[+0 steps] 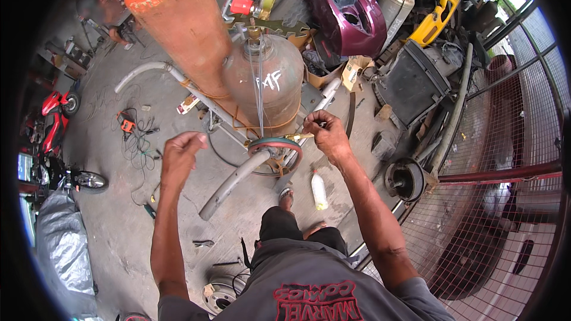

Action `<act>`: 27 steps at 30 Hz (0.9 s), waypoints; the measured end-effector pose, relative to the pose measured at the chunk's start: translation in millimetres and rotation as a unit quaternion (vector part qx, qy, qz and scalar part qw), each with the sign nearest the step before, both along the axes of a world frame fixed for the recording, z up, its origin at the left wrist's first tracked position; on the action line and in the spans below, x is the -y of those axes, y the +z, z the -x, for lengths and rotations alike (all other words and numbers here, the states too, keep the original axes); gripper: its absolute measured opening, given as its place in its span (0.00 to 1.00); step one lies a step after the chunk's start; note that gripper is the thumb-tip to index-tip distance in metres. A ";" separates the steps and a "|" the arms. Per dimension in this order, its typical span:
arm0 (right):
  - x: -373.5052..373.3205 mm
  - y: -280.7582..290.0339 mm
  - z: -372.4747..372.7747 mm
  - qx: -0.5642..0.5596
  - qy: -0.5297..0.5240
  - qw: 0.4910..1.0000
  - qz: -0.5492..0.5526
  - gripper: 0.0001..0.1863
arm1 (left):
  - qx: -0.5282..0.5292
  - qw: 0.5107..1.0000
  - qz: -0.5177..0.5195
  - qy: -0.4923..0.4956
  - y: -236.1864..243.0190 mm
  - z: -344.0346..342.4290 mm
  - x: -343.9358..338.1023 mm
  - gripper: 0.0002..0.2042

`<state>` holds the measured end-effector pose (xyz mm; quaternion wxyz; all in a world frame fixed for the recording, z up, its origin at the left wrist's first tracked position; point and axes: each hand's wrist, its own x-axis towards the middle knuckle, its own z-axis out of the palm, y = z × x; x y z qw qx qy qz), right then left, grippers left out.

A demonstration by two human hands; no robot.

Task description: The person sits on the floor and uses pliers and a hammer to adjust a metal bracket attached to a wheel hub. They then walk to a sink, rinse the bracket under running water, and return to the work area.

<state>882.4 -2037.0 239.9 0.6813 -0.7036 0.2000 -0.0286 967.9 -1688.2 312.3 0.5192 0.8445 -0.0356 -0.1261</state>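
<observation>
In front of me a rusty brown gas cylinder with a brass valve stands beside a tall orange cylinder. Both are on a cart with pale tube handles. A green and red hose is coiled at the cart's near end, with a brass fitting by it. My right hand is closed beside this fitting, fingertips pinched on something small and dark. My left hand is raised left of the coil, thumb and fingers drawn together; anything between them is too small to see.
On the floor stand a white bottle and, farther left, tangled cables. A purple car bumper, a yellow bumper and a black panel are piled far right. Red wire mesh runs along the right; motorcycles are at left.
</observation>
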 end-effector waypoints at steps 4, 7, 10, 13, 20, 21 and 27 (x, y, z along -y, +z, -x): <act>-5.8 -35.5 13.5 -0.019 -0.039 0.999 0.011 0.03 | -0.121 0.991 -0.027 -0.058 -68.7 -17.7 17.4 0.13; -10.8 -35.8 48.9 -0.069 -0.050 0.996 0.001 0.04 | -0.170 0.982 -0.021 -0.079 -105.9 -26.7 18.0 0.13; -3.7 -35.5 52.9 -0.096 -0.093 0.991 -0.010 0.05 | -0.181 0.977 0.008 -0.115 -115.3 -45.6 38.5 0.13; -4.2 -16.2 48.0 -0.113 -0.076 0.991 0.001 0.05 | -0.180 0.971 0.007 -0.158 -108.1 -54.7 62.5 0.13; -61.6 -83.8 93.1 -0.147 -0.032 0.988 -0.028 0.08 | -0.280 0.946 -0.005 -0.162 -180.4 -17.7 7.4 0.11; -68.8 -87.6 92.8 -0.132 -0.047 0.990 0.011 0.08 | -0.297 0.939 0.014 -0.173 -185.3 -7.7 6.5 0.11; -85.5 -99.5 71.1 -0.074 -0.036 0.991 0.101 0.08 | -0.320 0.940 0.014 -0.122 -171.8 63.6 34.5 0.15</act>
